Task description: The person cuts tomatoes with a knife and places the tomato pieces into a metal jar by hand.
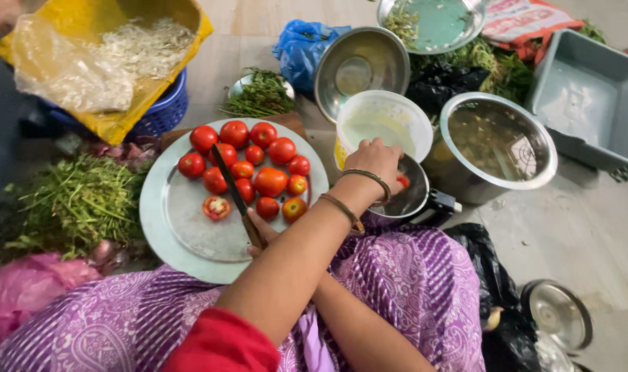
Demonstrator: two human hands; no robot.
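Left hand (377, 160) reaches across the body, fingers curled down over a small steel pan (405, 196) beside the white tub (383, 124); whether it grips anything there I cannot tell. Right hand (262, 231) is closed on a knife (233, 187) lying over the steel plate (183, 231) of tomatoes (270, 180), where 1 cut half (216, 207) sits; judged from this, the blade is best kept low and pointed away from the crossing forearm.

Pale tiled floor (589, 227), lit softly and evenly, crowded with kitchen clutter. Along the far side, a grey plastic tub (593, 96), a lidded steel pot (498, 146), an empty steel bowl (361, 63) and a crumpled blue bag (299, 47). At the left, heaped green herbs (73, 203) beside a blue basket (164, 110) lined with yellow plastic.
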